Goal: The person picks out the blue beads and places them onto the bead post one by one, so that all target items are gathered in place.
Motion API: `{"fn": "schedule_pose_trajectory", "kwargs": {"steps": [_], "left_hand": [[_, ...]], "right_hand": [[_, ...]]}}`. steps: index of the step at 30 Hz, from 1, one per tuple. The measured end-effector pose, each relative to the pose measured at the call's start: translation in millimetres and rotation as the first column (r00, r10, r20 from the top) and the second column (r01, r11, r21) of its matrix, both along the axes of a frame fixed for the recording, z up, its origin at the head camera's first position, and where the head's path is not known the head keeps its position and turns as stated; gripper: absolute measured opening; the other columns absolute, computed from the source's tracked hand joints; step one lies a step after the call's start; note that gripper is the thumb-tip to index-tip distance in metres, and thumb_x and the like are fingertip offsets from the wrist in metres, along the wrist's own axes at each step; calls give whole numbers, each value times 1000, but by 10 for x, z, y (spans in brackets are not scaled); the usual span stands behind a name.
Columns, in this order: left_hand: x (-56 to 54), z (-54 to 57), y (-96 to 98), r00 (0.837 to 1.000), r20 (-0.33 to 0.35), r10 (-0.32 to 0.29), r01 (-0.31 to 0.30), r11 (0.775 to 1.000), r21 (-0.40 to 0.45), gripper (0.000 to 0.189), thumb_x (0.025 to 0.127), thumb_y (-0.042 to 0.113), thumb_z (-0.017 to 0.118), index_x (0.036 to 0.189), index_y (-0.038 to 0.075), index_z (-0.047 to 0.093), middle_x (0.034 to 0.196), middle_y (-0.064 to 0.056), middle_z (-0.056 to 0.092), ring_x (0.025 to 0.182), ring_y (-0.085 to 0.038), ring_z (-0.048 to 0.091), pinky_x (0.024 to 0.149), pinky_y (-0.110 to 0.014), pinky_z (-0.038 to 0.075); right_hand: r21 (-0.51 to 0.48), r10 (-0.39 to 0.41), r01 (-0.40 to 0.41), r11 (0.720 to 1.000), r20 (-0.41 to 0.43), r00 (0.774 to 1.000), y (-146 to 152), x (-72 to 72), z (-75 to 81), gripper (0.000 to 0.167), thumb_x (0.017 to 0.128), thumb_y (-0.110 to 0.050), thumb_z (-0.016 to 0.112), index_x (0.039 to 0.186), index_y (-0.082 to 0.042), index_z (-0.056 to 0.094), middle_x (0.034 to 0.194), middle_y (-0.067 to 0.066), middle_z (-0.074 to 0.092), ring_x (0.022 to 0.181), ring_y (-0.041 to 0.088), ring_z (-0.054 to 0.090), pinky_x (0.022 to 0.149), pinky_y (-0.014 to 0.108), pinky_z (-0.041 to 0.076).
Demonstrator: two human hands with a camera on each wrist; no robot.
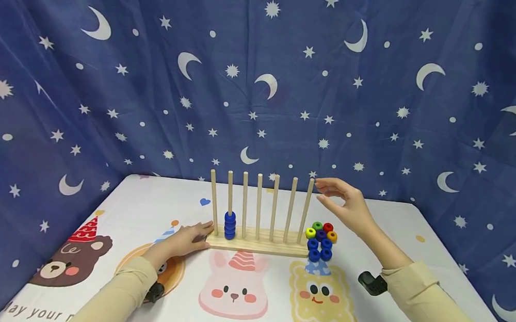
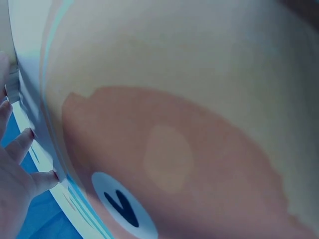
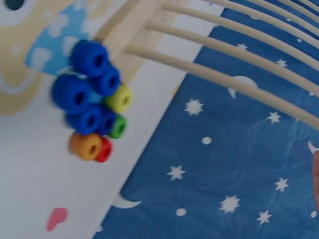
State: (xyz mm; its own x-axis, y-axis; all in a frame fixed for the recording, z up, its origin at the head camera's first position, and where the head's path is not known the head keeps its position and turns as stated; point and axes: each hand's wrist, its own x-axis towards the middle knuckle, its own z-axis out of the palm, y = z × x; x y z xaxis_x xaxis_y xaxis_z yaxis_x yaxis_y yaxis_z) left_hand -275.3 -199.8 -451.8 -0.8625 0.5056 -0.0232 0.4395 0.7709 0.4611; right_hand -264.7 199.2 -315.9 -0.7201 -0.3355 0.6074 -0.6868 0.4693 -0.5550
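A wooden peg rack (image 1: 256, 245) with several upright pegs stands on the table. Blue beads (image 1: 230, 225) are stacked on its second peg from the left. My left hand (image 1: 187, 238) holds the rack's left end, thumb at the front edge and fingers toward the back. In the left wrist view, its fingers (image 2: 20, 144) show at the left edge. My right hand (image 1: 342, 203) is raised beside the top of the rightmost peg (image 1: 307, 207), fingertips close to it. A gap shows between thumb and fingers, with nothing in it.
Loose blue beads (image 1: 326, 253) lie at the rack's right end, with a green bead (image 1: 317, 226), red bead (image 1: 328, 227), yellow bead (image 1: 310, 233), and orange bead (image 1: 332, 236) behind them. A blue star-and-moon curtain (image 1: 264, 99) hangs behind the printed tablecloth (image 1: 386, 235).
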Motion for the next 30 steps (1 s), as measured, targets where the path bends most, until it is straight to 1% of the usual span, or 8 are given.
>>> {"fn": "schedule_pose_trajectory", "kwargs": {"steps": [4, 7, 11, 14, 18, 22, 26, 30], "left_hand": [[-2, -8, 1, 1000, -4, 2, -2, 1000, -3, 54, 93, 26, 59, 137, -2, 46, 148, -22, 37, 133, -51, 32, 104, -71, 22], [-1, -21, 1, 1000, -3, -2, 2, 1000, -1, 54, 92, 26, 59, 136, -3, 46, 147, -22, 37, 132, -51, 33, 103, -71, 22], [-5, -16, 11, 1000, 2, -1, 1, 1000, -1, 54, 92, 26, 59, 136, -3, 46, 147, -22, 37, 132, -51, 33, 103, -73, 21], [-11, 15, 21, 1000, -1, 2, -2, 1000, 0, 54, 92, 25, 60, 136, -3, 46, 147, -22, 37, 132, -49, 34, 105, -70, 22], [-25, 54, 27, 1000, -9, 1, -1, 1000, 10, 54, 92, 24, 60, 136, -4, 46, 147, -23, 38, 133, -49, 34, 106, -68, 24], [-26, 41, 32, 1000, -5, -1, 1, 1000, 21, 54, 92, 24, 60, 135, -4, 47, 147, -22, 38, 133, -48, 34, 105, -70, 22], [-18, 25, 24, 1000, -1, 0, 0, 1000, 25, 54, 91, 24, 61, 134, -5, 48, 146, -23, 39, 133, -47, 35, 108, -63, 26], [-22, 47, 18, 1000, -18, -17, 18, 1000, 14, 53, 91, 23, 61, 133, -7, 48, 145, -24, 40, 132, -46, 36, 109, -56, 30]], "right_hand": [[29, -8, 7, 1000, 16, 1000, 86, 35, -94, 28, 84, 5, 65, 111, 8, 60, 104, 23, 66, 90, 26, 64, 82, 21, 54], [60, 1, -4, 998, 51, 999, 195, -12, -247, 27, 85, 0, 66, 110, 6, 61, 104, 21, 66, 90, 27, 65, 81, 20, 54], [107, 3, -15, 994, 113, 994, 303, -41, -422, 28, 84, -2, 68, 111, 2, 62, 107, 18, 67, 92, 29, 64, 83, 34, 56], [131, 7, -30, 991, 168, 986, 369, -44, -507, 29, 85, -3, 67, 112, 1, 62, 107, 18, 66, 94, 31, 63, 83, 42, 55], [154, -1, -37, 987, 244, 970, 472, -64, -612, 28, 86, -7, 67, 112, 1, 62, 106, 18, 66, 93, 30, 64, 83, 42, 55], [196, -4, -57, 979, 299, 954, 588, -84, -731, 27, 86, -11, 68, 109, 1, 63, 105, 20, 66, 93, 31, 64, 81, 39, 56], [281, 2, -101, 954, 331, 944, 688, -120, -829, 27, 85, -13, 69, 107, 3, 63, 104, 20, 67, 91, 31, 63, 79, 35, 56], [341, 29, -151, 928, 339, 941, 752, -147, -870, 26, 85, -9, 68, 105, 5, 63, 98, 19, 67, 86, 22, 63, 76, 35, 56]]}}
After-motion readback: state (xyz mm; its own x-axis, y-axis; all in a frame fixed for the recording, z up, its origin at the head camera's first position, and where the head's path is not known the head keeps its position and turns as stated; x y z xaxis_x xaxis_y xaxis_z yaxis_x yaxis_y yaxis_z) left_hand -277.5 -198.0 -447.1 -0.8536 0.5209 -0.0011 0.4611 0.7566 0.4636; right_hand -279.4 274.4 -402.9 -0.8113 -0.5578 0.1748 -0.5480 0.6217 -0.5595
